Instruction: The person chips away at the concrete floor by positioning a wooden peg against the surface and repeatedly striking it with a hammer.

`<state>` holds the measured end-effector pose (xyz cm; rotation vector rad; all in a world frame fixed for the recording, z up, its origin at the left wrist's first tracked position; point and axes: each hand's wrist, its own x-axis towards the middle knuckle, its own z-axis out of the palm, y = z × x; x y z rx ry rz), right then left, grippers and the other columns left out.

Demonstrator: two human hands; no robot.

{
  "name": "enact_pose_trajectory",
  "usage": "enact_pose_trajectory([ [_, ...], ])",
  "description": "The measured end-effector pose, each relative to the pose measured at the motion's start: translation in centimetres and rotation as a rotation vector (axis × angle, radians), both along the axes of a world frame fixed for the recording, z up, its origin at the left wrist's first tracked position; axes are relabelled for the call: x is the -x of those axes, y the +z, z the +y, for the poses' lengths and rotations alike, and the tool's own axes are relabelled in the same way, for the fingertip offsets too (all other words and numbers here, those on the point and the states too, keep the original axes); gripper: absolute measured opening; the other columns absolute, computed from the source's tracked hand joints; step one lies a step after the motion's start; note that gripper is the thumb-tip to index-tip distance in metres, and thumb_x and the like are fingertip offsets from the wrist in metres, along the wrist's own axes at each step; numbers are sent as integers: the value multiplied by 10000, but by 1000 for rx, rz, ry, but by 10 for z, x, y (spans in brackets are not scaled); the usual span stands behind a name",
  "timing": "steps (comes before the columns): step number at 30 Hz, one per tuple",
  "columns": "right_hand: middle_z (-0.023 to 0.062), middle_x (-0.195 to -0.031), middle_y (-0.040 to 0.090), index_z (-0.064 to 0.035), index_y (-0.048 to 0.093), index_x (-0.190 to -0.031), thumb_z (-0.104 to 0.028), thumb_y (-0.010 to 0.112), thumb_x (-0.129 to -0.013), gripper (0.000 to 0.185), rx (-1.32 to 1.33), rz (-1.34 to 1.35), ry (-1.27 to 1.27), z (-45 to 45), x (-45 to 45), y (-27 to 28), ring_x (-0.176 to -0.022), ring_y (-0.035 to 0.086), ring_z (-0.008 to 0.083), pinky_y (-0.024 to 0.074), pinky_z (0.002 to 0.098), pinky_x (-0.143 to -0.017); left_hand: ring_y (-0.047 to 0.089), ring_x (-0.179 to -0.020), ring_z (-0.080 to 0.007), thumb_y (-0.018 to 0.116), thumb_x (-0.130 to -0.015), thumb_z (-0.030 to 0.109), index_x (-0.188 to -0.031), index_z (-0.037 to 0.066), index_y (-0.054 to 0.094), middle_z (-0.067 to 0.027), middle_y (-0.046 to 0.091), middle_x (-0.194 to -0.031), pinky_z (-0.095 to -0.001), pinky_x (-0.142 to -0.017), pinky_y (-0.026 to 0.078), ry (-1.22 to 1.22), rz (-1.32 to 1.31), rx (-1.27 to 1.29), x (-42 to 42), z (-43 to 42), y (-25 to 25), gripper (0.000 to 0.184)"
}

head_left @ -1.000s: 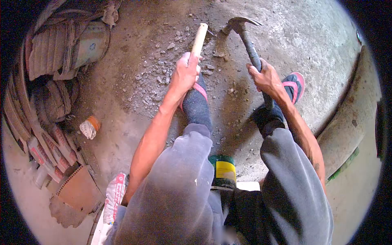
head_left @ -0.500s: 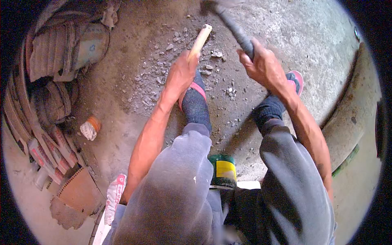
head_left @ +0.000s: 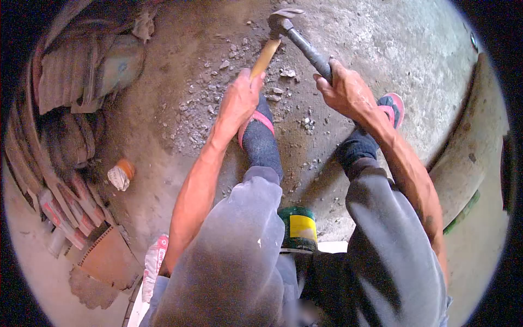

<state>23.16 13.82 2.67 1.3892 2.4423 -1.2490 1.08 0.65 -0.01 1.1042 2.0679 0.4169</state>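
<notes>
My left hand (head_left: 238,97) is closed round a short, pale yellow stick (head_left: 266,56) that looks like a wooden handle. Its free end points up and away from me. The fist hides the lower end. In my right hand (head_left: 351,91) is a hammer (head_left: 309,48), its dark grey handle gripped near the end. The hammer head (head_left: 284,19) lies just beyond the stick's free end; whether the two touch I cannot tell. Broken stone chips (head_left: 210,97) are scattered on the floor below both hands.
Between my legs stands a green tin with a yellow label (head_left: 300,226). Stacked sacks and boards (head_left: 71,92) line the left side, with an orange-and-white cup-like object (head_left: 121,174) near them. A long curved concrete-looking edge (head_left: 468,147) runs along the right.
The hammer head has come down toward the stick's free end, and more of it shows. The stick has tipped slightly, its end now lower. My right hand has shifted slightly left.
</notes>
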Motion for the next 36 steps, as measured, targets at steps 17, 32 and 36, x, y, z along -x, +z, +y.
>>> enact_pose_trajectory([
  [17,282,-767,630,19,575,-910,-428,581,-897,447,241,-142,-240,-8,-32,-5,-791,662,427,481,509,-728,577,-726,-379,493,-997,367,-928,-18,585,-216,602,-792,-455,-700,455,-159,-150,31,56,16,6,402],
  [32,194,-595,566,0,587,-912,-347,680,-889,360,-84,230,-271,-1,-6,68,-526,608,290,462,417,-524,606,-670,-206,500,-1017,366,-1070,9,609,-110,590,-761,-373,-637,496,-122,-121,-88,34,8,2,376],
  [36,210,-604,580,-18,554,-927,-278,688,-883,295,-251,355,-171,-1,0,70,-565,629,376,466,451,-526,615,-691,-222,517,-1012,359,-1113,22,607,-130,611,-785,-379,-661,510,-96,-182,-123,37,-1,-20,363],
])
